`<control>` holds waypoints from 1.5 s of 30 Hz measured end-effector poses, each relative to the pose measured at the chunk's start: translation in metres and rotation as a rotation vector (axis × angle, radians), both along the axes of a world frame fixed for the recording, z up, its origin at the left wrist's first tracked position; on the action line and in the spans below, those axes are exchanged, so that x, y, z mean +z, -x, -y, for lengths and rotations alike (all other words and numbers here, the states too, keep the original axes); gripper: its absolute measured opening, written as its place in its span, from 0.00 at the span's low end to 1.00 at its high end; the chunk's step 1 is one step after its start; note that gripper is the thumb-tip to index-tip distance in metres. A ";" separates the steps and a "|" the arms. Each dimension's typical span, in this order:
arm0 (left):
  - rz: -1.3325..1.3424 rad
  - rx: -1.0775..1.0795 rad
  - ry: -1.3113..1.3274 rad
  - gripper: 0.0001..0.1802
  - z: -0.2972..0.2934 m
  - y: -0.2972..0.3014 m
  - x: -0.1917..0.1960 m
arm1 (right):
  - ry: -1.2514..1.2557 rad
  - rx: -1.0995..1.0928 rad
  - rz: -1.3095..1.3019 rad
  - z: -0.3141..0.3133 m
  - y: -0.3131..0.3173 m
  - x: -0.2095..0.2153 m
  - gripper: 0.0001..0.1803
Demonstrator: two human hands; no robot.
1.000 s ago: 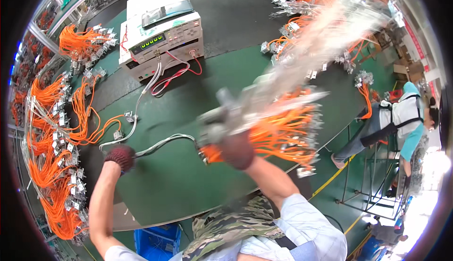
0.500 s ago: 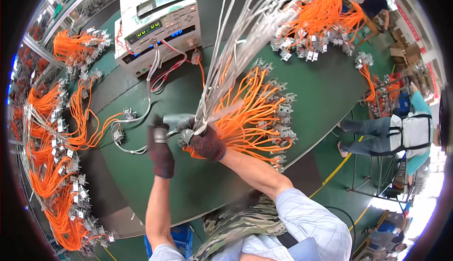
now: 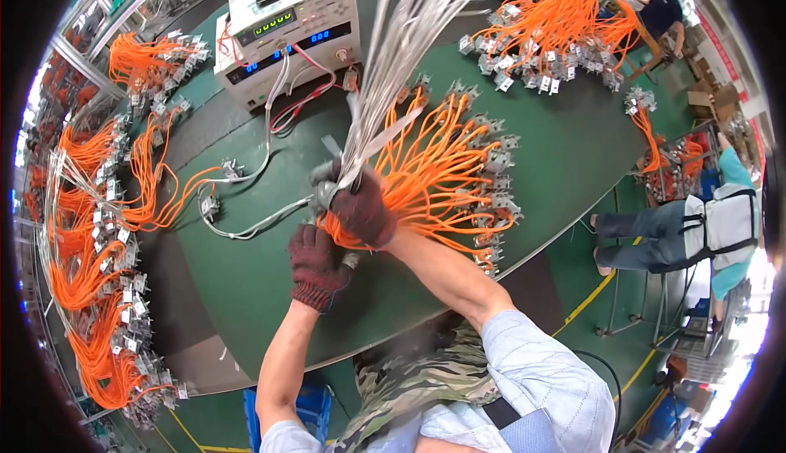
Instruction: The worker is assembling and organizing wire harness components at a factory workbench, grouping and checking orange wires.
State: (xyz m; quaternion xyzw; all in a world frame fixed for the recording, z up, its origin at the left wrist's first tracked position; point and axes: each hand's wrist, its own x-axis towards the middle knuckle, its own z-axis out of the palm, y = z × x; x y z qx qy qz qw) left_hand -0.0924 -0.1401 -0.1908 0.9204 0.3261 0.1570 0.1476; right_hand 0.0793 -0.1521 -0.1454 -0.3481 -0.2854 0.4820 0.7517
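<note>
My right hand (image 3: 360,207), in a dark red knitted glove with grey fingertips, is closed round a bundle of cables. The bundle's silvery, clear-looking strands (image 3: 413,23) rise from the fist toward the far side. Its orange cables (image 3: 430,178) fan out to the right, ending in metal connectors (image 3: 499,162). A translucent strip (image 3: 395,133) sticks out of the bundle above the fist. Just below and left of it, my left hand (image 3: 315,266), gloved alike, has its thumb apart from the fingers and shows nothing in it. Its fingertips are close to the cables.
A white bench instrument (image 3: 286,31) with lit displays stands on the green table (image 3: 246,289). From it a grey lead (image 3: 266,146) runs to two connectors. More orange cable bundles (image 3: 90,289) lie left and far right (image 3: 557,11). Beyond the right edge a person (image 3: 696,228) stands by a cart.
My left hand has come down and to the right, below the right fist; the blurred greyish strip by it no longer shows there. My right hand keeps its grip. The view has shifted slightly.
</note>
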 end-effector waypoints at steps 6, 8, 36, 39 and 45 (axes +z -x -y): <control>0.040 0.055 -0.222 0.48 0.021 -0.062 -0.055 | -0.061 -0.091 -0.093 -0.014 -0.007 0.019 0.08; 0.157 0.053 0.017 0.37 0.014 -0.063 -0.049 | -0.044 -0.055 -0.025 -0.010 -0.007 0.021 0.08; 0.542 0.476 0.260 0.25 -0.023 -0.101 0.032 | 0.481 -0.778 1.429 0.279 -0.113 -0.032 0.51; 0.540 0.505 0.232 0.23 -0.033 -0.108 0.022 | 0.591 -0.588 1.102 0.274 -0.112 -0.065 0.53; 0.741 0.150 -0.308 0.16 -0.075 -0.088 0.018 | 0.513 -0.321 1.354 0.289 -0.037 -0.052 0.48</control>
